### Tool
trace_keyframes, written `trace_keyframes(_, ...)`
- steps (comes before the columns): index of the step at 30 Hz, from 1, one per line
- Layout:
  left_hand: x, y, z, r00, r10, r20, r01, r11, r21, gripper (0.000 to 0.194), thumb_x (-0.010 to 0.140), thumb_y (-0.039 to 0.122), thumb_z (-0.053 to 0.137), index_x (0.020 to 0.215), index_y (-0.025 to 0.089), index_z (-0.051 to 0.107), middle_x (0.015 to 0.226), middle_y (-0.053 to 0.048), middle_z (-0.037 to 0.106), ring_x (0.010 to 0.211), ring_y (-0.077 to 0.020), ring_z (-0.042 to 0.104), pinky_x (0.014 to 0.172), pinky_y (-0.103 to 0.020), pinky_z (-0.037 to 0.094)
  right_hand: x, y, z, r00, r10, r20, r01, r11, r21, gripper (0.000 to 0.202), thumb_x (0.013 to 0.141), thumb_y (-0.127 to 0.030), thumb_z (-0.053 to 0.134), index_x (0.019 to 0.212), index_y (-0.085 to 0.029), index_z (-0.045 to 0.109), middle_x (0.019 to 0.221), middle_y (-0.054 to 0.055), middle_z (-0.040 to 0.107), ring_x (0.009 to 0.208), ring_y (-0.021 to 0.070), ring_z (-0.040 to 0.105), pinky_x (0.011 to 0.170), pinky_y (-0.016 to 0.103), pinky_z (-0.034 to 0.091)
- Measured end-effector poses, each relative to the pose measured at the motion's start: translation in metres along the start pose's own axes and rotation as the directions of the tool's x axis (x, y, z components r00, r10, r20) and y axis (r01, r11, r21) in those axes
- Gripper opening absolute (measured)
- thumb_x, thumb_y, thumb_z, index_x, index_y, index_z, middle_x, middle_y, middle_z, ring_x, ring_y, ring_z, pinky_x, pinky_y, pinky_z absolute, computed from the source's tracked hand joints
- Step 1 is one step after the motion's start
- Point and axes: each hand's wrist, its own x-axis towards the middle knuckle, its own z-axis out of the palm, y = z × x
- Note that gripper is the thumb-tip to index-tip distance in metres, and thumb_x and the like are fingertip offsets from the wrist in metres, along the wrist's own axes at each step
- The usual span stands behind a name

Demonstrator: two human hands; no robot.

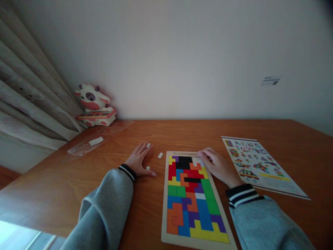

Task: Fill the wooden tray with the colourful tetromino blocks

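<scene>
A wooden puzzle board [164, 222] filled with colourful block pieces lies on the table in front of me. My right hand [215, 166] is at its upper right corner, fingers curled and closed with the tips against the frame; anything between them is hidden. Close to those fingertips is a white patch [195, 160] in the top row. My left hand [139, 159] rests open on the table left of the board, fingers spread. Around it lie small white pieces: one [148, 145] by the fingertips, one [147, 168] near the thumb, and another [160, 155] nearer the board.
A printed sheet of shape pictures [262, 163] lies to the right on the wooden table [166, 133]. At the back left are a clear plastic bag [85, 147] with a white label and a toy cow with a keyboard [95, 106], beside a curtain [31, 93].
</scene>
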Motion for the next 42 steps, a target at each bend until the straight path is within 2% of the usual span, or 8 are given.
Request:
trace_keyframes(4, 0.019, 0.016, 0.007, 0.998, -0.057, -0.039, 0.057, 0.998, -0.011, 0.096, 0.074, 0.071, 0.065, 0.150, 0.022, 0.034, 0.156, -0.018, 0.030, 0.144, -0.0390, 0.028, 0.116, -0.057, 0.026, -0.001, -0.003, 0.000, 1.000, 0.004, -0.014, -0.004, 1.000, -0.003, 0.033, 0.098, -0.046, 0.042, 0.096, -0.023, 0.067, 0.095, 0.008, 0.066, 0.091, 0.0226, 0.063, 0.080, 0.036, 0.050)
trace_keyframes(7, 0.031, 0.030, 0.012, 0.998, 0.047, -0.050, -0.051, 0.995, -0.084, 0.058, 0.091, 0.057, 0.054, 0.139, 0.025, 0.053, 0.151, -0.013, 0.041, 0.139, -0.0299, 0.040, 0.116, -0.047, 0.033, -0.001, -0.006, -0.001, 1.000, 0.017, -0.014, -0.017, 1.000, 0.007, 0.033, 0.098, -0.045, 0.043, 0.096, -0.023, 0.067, 0.096, 0.008, 0.067, 0.091, 0.0227, 0.063, 0.080, 0.036, 0.050)
trace_keyframes(10, 0.035, 0.037, 0.017, 0.987, 0.134, -0.092, -0.148, 0.976, -0.162, 0.039, 0.096, 0.044, 0.051, 0.123, 0.022, 0.067, 0.141, -0.011, 0.055, 0.131, -0.0239, 0.051, 0.112, -0.040, 0.040, 0.000, -0.008, -0.002, 0.999, 0.026, -0.025, -0.026, 0.999, 0.028, 0.034, 0.098, -0.046, 0.043, 0.096, -0.023, 0.068, 0.097, 0.008, 0.068, 0.092, 0.0233, 0.064, 0.081, 0.036, 0.051)
trace_keyframes(15, 0.032, 0.033, 0.024, 0.962, 0.166, -0.217, -0.211, 0.956, -0.205, 0.028, 0.096, 0.036, 0.054, 0.105, 0.020, 0.074, 0.117, -0.008, 0.071, 0.112, -0.0215, 0.065, 0.100, -0.037, 0.051, 0.001, -0.005, -0.003, 0.993, 0.084, -0.082, -0.080, 0.996, 0.047, 0.035, 0.097, -0.047, 0.043, 0.095, -0.022, 0.068, 0.097, 0.009, 0.069, 0.092, 0.0238, 0.064, 0.082, 0.038, 0.051)
trace_keyframes(20, 0.027, 0.032, 0.020, 0.937, 0.184, -0.295, -0.226, 0.967, -0.114, 0.023, 0.095, 0.033, 0.056, 0.101, 0.019, 0.074, 0.106, -0.008, 0.073, 0.099, -0.0211, 0.067, 0.092, -0.037, 0.053, 0.001, 0.006, 0.002, 0.990, 0.060, -0.125, -0.068, 0.996, -0.063, 0.031, 0.096, -0.041, 0.046, 0.106, -0.020, 0.067, 0.107, 0.011, 0.068, 0.101, 0.0256, 0.062, 0.091, 0.043, 0.049)
trace_keyframes(23, 0.026, 0.031, 0.017, 0.943, 0.134, -0.305, -0.157, 0.986, -0.049, 0.023, 0.091, 0.036, 0.061, 0.102, 0.020, 0.073, 0.104, -0.008, 0.071, 0.096, -0.0224, 0.065, 0.089, -0.039, 0.053, 0.001, 0.011, 0.006, 0.996, 0.022, -0.091, -0.037, 0.984, -0.176, 0.032, 0.095, -0.037, 0.046, 0.111, -0.019, 0.067, 0.109, 0.012, 0.066, 0.104, 0.0264, 0.061, 0.094, 0.044, 0.047)
trace_keyframes(26, 0.026, 0.029, 0.018, 0.939, 0.167, -0.301, -0.187, 0.982, -0.040, 0.023, 0.094, 0.036, 0.057, 0.097, 0.021, 0.074, 0.099, -0.007, 0.071, 0.091, -0.0198, 0.065, 0.086, -0.035, 0.053, 0.001, 0.011, 0.007, 0.998, 0.015, -0.064, -0.030, 0.970, -0.239, 0.032, 0.095, -0.036, 0.046, 0.108, -0.020, 0.069, 0.107, 0.012, 0.065, 0.102, 0.0265, 0.061, 0.093, 0.043, 0.047)
trace_keyframes(42, 0.026, 0.027, 0.015, 0.871, 0.347, -0.347, -0.311, 0.937, 0.159, 0.028, 0.099, 0.028, 0.049, 0.087, 0.017, 0.071, 0.086, -0.006, 0.072, 0.079, -0.0171, 0.067, 0.074, -0.029, 0.055, -0.004, -0.017, -0.005, 0.975, -0.027, 0.221, 0.065, 0.984, -0.167, 0.014, 0.088, -0.028, 0.057, 0.097, -0.024, 0.067, 0.102, 0.005, 0.065, 0.096, 0.0217, 0.061, 0.089, 0.040, 0.044)
